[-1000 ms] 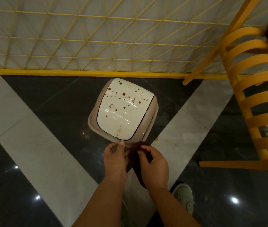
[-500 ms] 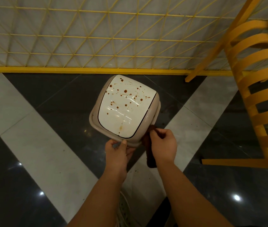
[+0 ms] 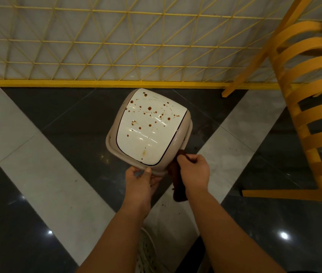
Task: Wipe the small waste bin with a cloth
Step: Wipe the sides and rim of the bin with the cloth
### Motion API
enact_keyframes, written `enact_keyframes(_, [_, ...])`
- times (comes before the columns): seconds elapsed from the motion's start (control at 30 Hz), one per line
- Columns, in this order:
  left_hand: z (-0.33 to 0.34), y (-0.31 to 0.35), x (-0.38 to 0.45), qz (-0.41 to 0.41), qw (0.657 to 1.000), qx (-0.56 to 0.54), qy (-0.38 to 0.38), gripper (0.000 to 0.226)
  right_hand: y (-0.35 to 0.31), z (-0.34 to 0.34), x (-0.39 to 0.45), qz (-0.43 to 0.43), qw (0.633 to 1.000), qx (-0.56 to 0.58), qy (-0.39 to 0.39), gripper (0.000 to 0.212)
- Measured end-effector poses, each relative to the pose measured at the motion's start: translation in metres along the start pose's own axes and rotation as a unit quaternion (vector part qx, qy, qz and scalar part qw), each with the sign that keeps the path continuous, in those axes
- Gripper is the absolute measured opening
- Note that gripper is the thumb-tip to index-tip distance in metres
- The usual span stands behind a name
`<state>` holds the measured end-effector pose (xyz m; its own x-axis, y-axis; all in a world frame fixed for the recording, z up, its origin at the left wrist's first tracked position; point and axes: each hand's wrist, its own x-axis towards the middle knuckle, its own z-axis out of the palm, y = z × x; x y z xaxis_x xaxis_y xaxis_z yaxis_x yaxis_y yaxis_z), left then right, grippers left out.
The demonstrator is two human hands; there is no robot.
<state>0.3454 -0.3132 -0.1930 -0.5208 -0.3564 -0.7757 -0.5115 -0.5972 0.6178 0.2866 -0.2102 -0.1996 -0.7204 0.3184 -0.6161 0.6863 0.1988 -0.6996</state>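
Note:
A small beige waste bin (image 3: 184, 134) stands on the floor, seen from above. Its white lid (image 3: 146, 133) is speckled with brown spots. My left hand (image 3: 140, 182) grips the bin's near rim, thumb on top. My right hand (image 3: 194, 171) holds a dark brown cloth (image 3: 178, 188) against the bin's near right side; the cloth hangs down below the fist.
A yellow wire fence (image 3: 117, 46) with a yellow base rail runs behind the bin. A yellow slatted chair (image 3: 309, 107) stands at the right, one leg close to the bin. The floor (image 3: 48, 174) is dark glossy tile with pale stripes. My shoe (image 3: 146, 251) shows below.
My right hand has carried the cloth from the bin's near edge to its right side. My left hand has taken hold of the near rim. The view has shifted slightly.

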Motion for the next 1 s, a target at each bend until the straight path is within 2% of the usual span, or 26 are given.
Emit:
enact_keyframes(0.23, [-0.008,0.002,0.002,-0.004,1.000,-0.005,-0.005,0.023,0.003,0.001,0.010,0.042,0.998,0.004,-0.040,0.023])
enact_keyframes(0.4, [-0.020,0.002,0.003,0.002,0.997,-0.023,0.068,0.032,0.022,0.016,-0.017,0.071,0.995,0.009,-0.075,0.026])
enact_keyframes(0.6, [-0.028,-0.002,0.003,-0.033,0.993,0.028,0.107,0.025,0.044,0.044,-0.062,0.099,0.989,0.078,-0.077,0.024])
enact_keyframes(0.73, [-0.028,0.000,0.003,-0.032,0.994,0.043,0.098,0.025,0.040,0.044,-0.062,0.113,0.987,0.081,-0.075,0.022])
enact_keyframes(0.87, [-0.027,0.001,0.005,-0.007,0.995,0.036,0.089,0.025,0.022,0.030,-0.037,0.099,0.992,0.076,-0.027,0.022])
enact_keyframes(1.0, [-0.030,0.001,0.005,-0.010,0.996,0.033,0.078,0.026,0.020,0.031,-0.040,0.085,0.993,0.066,-0.041,0.021])
